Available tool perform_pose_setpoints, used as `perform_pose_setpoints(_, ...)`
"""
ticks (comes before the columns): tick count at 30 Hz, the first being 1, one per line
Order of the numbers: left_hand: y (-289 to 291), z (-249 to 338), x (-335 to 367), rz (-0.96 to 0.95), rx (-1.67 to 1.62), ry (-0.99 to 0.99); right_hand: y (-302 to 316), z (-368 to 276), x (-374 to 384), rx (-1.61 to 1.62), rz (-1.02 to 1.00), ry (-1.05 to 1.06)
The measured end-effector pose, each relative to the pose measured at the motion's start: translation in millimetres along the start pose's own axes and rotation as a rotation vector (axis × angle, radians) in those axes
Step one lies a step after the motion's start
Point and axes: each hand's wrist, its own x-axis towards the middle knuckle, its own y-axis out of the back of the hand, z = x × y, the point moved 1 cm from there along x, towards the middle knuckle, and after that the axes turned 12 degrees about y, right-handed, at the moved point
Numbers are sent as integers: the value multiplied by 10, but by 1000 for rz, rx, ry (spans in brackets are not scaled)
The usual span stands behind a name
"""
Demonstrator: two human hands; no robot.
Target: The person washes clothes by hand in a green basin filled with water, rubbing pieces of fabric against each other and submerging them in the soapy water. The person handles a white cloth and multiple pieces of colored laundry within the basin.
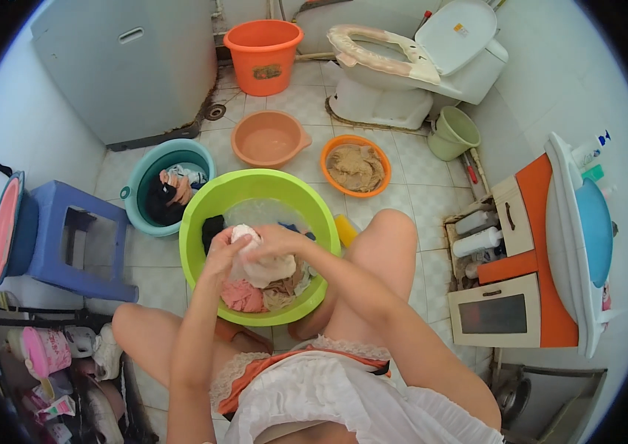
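Observation:
A white cloth is bunched up between my two hands over a large lime-green basin. My left hand is closed round one end of it, where a pale wad shows above the fingers. From the right, my right hand grips the same cloth, its fingers partly hidden behind it. Inside the basin, water and suds show at the far side. A pink cloth, a brown cloth and a black cloth lie in it, with a bit of blue fabric near the right side.
A teal bucket with clothes stands left of the basin. Beyond are a peach dipper basin, an orange basin holding brown cloth, an orange bucket and a toilet. A blue stool is left, a sink cabinet right.

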Motion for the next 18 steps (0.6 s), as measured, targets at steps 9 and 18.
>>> perform_pose_setpoints(9, 156, 85, -321, -33, 285, 90, 360, -48, 6, 639, 288, -114)
perform_pose_setpoints(18, 367, -976, 463, 53, -805, 75, -542, -570, 147, -394, 386, -42)
